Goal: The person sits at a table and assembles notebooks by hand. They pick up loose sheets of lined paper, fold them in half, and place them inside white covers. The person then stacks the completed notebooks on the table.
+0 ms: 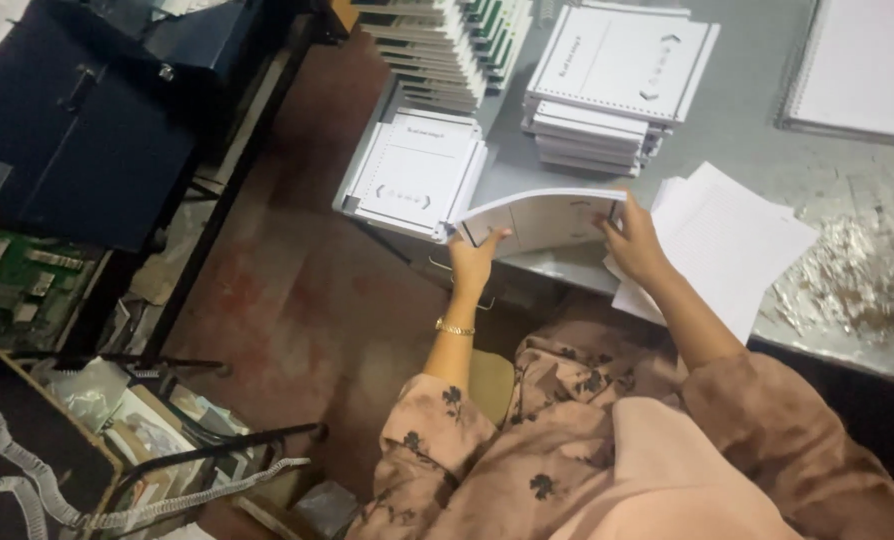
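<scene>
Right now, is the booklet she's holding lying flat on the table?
No: both the left hand and the right hand hold the white booklet raised and bowed at the grey table's near edge.

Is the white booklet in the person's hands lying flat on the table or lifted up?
Lifted. The white booklet bows between the left hand and right hand, over the grey table's edge.

Booklet (542, 218) between stack (417, 170) (left) and loose sheets (732, 240); on table (747, 130).

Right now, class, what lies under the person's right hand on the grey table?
Under the right hand lies a loose pile of white sheets on the grey table. The hand and forearm cover part of the pile; anything beneath the sheets is hidden.
</scene>
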